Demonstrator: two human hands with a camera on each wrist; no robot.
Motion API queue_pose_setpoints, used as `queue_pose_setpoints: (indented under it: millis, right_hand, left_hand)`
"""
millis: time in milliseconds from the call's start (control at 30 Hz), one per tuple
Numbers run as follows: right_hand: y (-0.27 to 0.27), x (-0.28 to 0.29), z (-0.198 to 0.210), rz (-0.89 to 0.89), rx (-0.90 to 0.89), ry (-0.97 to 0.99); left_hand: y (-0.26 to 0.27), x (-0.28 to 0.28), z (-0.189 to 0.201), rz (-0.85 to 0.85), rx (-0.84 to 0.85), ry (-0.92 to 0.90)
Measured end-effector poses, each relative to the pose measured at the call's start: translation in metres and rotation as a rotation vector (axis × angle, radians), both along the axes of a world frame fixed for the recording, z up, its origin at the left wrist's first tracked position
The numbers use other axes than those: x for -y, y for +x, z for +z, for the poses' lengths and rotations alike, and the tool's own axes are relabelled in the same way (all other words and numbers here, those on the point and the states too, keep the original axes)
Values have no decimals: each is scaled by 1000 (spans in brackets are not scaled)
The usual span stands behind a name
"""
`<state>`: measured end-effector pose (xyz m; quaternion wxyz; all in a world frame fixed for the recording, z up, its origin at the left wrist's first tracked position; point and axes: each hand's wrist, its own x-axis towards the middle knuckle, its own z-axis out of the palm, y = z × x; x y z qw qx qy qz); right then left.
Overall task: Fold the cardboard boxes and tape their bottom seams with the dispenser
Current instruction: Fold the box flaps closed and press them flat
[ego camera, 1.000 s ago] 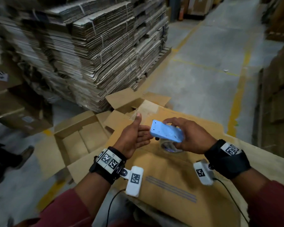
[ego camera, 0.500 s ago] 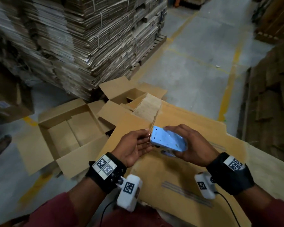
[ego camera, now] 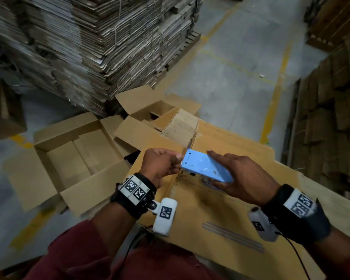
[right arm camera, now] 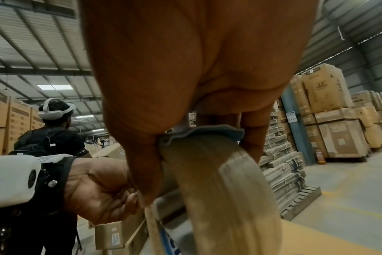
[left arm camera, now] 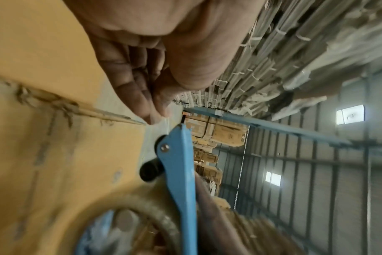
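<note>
Pinching tape end now, left hand (ego camera: 160, 164) curled, previously flat; right hand (ego camera: 244, 176) grip stays round dispenser (ego camera: 204, 168).

Left hand (left arm camera: 142, 69) grip pinched at fingertips (left arm camera: 150, 110) on thin tape end, just above blue tape dispenser (left arm camera: 179, 163); blurred tape roll (left arm camera: 129, 222) below, cardboard box (left arm camera: 44, 138) beside.

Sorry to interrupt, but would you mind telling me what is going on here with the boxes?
A person is readying a blue tape dispenser over a flat cardboard box. The right hand grips the dispenser, while the left hand pinches at its toothed front end, seemingly pulling out the tape end. No fresh tape is visibly on the box yet. An open box sits on the floor to the left.
</note>
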<state>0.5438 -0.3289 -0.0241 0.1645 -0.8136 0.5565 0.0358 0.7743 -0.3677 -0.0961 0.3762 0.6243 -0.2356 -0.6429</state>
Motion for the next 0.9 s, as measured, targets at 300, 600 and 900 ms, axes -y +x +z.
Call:
queue_pose_setpoints:
  millis: [300, 600, 900]
  right_hand:
    - [-49, -23, -3, 121, -168, 47]
    - [-48, -17, -39, 139, -442, 127]
    - [-45, -16, -53, 78, -464, 182]
  left_hand:
    - [55, 4, -37, 35, 42, 42]
    - [13, -6, -75, 27, 235, -45]
    - [0, -8, -110, 21, 259, -44]
